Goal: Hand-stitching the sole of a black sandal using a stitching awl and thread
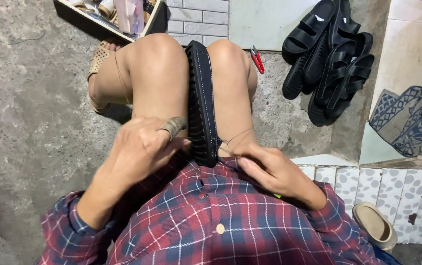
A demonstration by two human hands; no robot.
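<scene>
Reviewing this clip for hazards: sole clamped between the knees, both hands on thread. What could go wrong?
1. The black sole is held only by knee pressure; it may slip while the left hand works at its edge.
2. Thread pulled taut by the right hand could cut into fingers or snap.
3. Red snips lie open on the floor beside the knee.

We grip a black sandal [202, 98] on edge between our knees, sole ridges facing us. Our left hand [140, 147] — a wrapped band on one finger — presses its near end from nine o'clock; our right hand [265, 169] pinches a thin thread [238, 136] at three o'clock of that end. At one o'clock lie red snips [257, 59] on the concrete floor [29, 113], and beyond them a pile of black sandals [331, 59]. A tan shoe [375, 225] sits at four o'clock.
</scene>
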